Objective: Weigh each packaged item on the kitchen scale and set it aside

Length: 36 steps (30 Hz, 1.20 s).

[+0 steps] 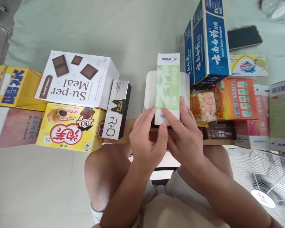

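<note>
A white and light green toothpaste box (168,84) points away from me, its near end between my two hands. My left hand (148,141) is closed on its left near corner, thumb at the near end. My right hand (186,139) holds the right side, with one finger on the top face and others along the edge. Beneath the box is a white object with rounded corners (150,91), mostly covered. A black and white R&O box (115,110) lies left of my hands. To their right are a clear packet of pale pieces (205,106) and a dark wrapped bar (218,131).
At left are a Su-per Meal box (77,79), a yellow snack box (70,128), another yellow box (19,87) and a pink box (16,126). Blue toothpaste boxes (215,47), a phone (244,37) and an orange box (242,98) are at right. A fan (263,186) stands below.
</note>
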Motion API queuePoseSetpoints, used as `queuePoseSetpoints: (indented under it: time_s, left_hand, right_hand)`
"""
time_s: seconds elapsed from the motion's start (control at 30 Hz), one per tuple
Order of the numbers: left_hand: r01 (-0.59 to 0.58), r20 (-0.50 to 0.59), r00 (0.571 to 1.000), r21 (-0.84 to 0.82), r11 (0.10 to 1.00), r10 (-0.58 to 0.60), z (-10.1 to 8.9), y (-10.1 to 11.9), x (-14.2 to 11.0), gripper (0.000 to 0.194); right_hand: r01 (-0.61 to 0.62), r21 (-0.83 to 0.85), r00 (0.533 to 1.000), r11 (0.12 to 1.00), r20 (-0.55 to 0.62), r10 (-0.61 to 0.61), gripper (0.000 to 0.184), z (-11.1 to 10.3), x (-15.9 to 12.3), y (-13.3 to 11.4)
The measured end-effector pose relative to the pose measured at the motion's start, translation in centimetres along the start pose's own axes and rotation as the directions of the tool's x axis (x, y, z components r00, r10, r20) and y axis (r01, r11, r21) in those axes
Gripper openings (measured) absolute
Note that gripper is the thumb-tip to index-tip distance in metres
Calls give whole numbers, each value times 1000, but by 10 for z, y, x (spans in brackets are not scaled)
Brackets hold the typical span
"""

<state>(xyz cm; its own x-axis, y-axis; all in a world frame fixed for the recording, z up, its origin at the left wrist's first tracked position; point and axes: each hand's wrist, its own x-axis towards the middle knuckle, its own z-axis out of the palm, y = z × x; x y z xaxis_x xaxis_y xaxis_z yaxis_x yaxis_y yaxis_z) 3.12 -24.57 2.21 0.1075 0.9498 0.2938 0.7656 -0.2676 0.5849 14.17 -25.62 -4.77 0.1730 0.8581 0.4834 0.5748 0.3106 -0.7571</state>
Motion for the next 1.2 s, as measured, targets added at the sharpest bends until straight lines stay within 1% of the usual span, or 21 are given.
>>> queuePoseSetpoints:
  time_s: [0.1,0.2,0.3,0.4,0.5,0.57,0.67,0.73,0.8,0.87,0.93,1.0,1.07,1.13,1.2]
  left_hand:
    - [67,-62,996,-65,996,-71,-6,6,-5,40]
    - [80,-127,988,-97,992,-92,-26,10,-10,41]
    - [93,-166,981,-37,995,-98,-55,10,-13,35]
    - [135,-169,979,102,986,-116,-79,6,-18,33]
    - [181,-189,972,216,960,-141,-95,0,-24,36]
    - [183,-233,963,205,961,-134,-101,-2,-27,34]
    - [145,-299,947,76,986,-116,-106,-5,-28,25]
    - [124,-314,942,-6,992,-120,-107,-5,-28,18]
    - [91,-310,946,-18,996,-92,-107,-5,-28,13]
    - [43,-304,952,-3,999,-42,-107,-3,-28,14]
    - [-3,-295,955,-30,1000,-6,-107,-2,-27,19]
    - [-34,-284,959,-72,997,12,-107,-4,-25,21]
    - [-63,-282,958,-77,995,39,-105,-8,-24,22]
    - [-114,-305,948,-60,992,91,-102,-13,-22,22]
    - [-187,-330,931,-58,981,158,-96,-12,-22,24]
  right_hand:
    - [59,34,992,998,-112,-55,36,10,1,-8]
    - [97,59,980,994,-183,-85,33,20,2,-27]
    - [122,75,976,990,-188,-106,32,32,1,-51]
    - [123,60,975,991,-191,-110,29,46,-2,-70]
    - [126,39,977,991,-178,-117,26,55,-4,-80]
    - [159,92,977,983,-157,-144,29,56,-4,-82]
    - [181,221,982,958,-89,-165,40,54,-5,-79]
    - [165,244,986,956,-30,-162,45,54,-6,-76]
    - [147,237,987,960,27,-158,48,56,-7,-73]
    - [133,260,985,956,75,-157,50,59,-7,-71]
    - [116,289,981,950,116,-155,52,62,-7,-71]
    - [108,293,979,950,136,-153,52,63,-7,-71]
    - [104,286,979,953,141,-149,52,65,-8,-72]
    - [98,295,978,951,149,-147,55,64,-8,-73]
    - [88,321,974,943,168,-149,60,61,-9,-73]
